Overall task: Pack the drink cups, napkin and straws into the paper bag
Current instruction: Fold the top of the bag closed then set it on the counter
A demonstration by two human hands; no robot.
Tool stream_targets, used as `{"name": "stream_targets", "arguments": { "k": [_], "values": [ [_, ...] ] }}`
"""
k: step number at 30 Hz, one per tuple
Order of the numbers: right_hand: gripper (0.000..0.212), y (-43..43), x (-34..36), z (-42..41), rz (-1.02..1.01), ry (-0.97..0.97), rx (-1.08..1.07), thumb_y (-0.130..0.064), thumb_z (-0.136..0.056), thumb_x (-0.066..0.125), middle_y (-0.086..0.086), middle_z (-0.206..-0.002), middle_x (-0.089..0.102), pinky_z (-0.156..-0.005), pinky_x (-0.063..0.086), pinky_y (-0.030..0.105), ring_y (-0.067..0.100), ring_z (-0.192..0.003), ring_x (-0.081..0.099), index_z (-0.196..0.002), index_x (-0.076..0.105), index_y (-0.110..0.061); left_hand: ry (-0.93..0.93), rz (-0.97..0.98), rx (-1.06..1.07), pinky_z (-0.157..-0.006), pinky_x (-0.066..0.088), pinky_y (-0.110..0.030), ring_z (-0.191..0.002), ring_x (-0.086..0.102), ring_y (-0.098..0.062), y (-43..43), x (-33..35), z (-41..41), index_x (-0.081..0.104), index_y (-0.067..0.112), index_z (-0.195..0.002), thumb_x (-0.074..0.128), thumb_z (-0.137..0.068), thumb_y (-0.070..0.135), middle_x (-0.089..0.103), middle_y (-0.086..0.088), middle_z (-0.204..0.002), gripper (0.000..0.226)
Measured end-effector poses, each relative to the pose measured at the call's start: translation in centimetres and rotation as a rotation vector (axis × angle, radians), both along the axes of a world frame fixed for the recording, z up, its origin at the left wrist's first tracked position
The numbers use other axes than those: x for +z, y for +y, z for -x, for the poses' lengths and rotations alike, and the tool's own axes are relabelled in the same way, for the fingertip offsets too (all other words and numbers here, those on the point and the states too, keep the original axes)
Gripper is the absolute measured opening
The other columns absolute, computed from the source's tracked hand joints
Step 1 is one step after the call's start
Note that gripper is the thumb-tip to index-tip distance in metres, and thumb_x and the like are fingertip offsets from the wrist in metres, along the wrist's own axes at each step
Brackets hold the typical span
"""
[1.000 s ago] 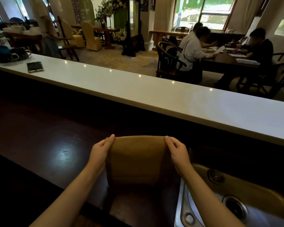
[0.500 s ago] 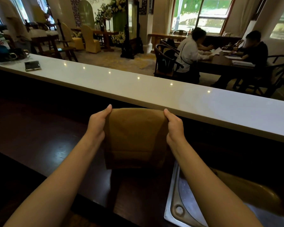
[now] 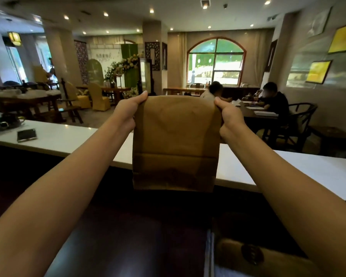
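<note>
Since half a second ago both arms have stretched out and up; the flat brown paper bag point(image 3: 175, 144) has risen from over the dark worktop to hang in the air before the room, and the view has tipped up to take in ceiling and arched window point(image 3: 216, 60). Left hand point(image 3: 126, 114) is closed on the bag's upper left corner, thumb on the near face, fingers hidden behind. Right hand point(image 3: 229, 118) is pinched shut on the upper right corner in the same way. Bag hangs upright between them, still folded flat, bottom fold showing low on its near face, mouth not opened. Beyond and below the hands runs a long white counter top point(image 3: 68, 136); the bag covers its middle stretch. Well out to the left of the left hand, a dark flat phone point(image 3: 26, 134) lies on that counter. Beyond the right hand, people sit at a dark wooden table point(image 3: 256, 114). Cups, napkin, straws not seen.
</note>
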State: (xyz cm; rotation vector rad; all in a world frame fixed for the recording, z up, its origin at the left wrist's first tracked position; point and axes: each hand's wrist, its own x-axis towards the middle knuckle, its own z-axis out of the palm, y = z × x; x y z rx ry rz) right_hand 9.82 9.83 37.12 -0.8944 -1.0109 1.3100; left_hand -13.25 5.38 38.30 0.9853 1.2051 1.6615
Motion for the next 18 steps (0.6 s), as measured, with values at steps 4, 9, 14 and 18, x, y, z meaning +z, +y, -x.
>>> {"name": "stream_targets", "arguments": {
  "k": [4, 9, 14, 18],
  "values": [
    [0.015, 2.4, 3.3, -0.2, -0.078, -0.026, -0.105, -0.027, -0.090, 0.057, 0.005, -0.086, 0.062, -0.093, 0.048, 0.043, 0.027, -0.096, 0.060, -0.086, 0.062, -0.013, -0.010, -0.015, -0.101, -0.051, 0.053, -0.027, -0.059, 0.068, -0.016, 4.3, 2.8, -0.2, 0.066, 0.011, -0.083, 0.063, -0.083, 0.031, 0.070, -0.001, -0.060, 0.020],
    [0.019, 7.1, 4.9, -0.7, -0.099, -0.072, -0.205, -0.031, -0.090, 0.058, 0.008, -0.093, 0.065, -0.097, 0.048, 0.049, 0.031, -0.102, 0.061, -0.078, 0.061, -0.017, 0.027, -0.023, -0.141, -0.067, 0.056, -0.036, -0.079, 0.069, -0.020, 10.5, 4.6, -0.4, 0.067, 0.012, -0.090, 0.068, -0.078, 0.033, 0.073, -0.003, -0.084, 0.024],
    [0.024, 12.7, 4.2, -0.9, -0.108, -0.106, -0.250, -0.035, -0.089, 0.057, 0.007, -0.091, 0.063, -0.097, 0.047, 0.049, 0.029, -0.097, 0.062, -0.088, 0.064, -0.012, 0.085, -0.044, -0.144, -0.085, 0.053, -0.040, -0.098, 0.062, -0.024, 16.6, 4.5, -0.3, 0.065, 0.010, -0.098, 0.071, -0.074, 0.035, 0.066, -0.007, -0.104, 0.035],
    [0.023, 16.3, 1.9, -0.6, -0.054, -0.079, -0.288, -0.033, -0.087, 0.060, 0.006, -0.099, 0.066, -0.095, 0.049, 0.047, 0.030, -0.104, 0.061, -0.100, 0.065, -0.015, 0.102, -0.035, -0.162, -0.048, 0.051, -0.021, -0.072, 0.068, -0.014, 20.5, 2.2, 0.0, 0.063, 0.012, -0.099, 0.067, -0.078, 0.034, 0.072, 0.002, -0.077, 0.031]
  ]
}}
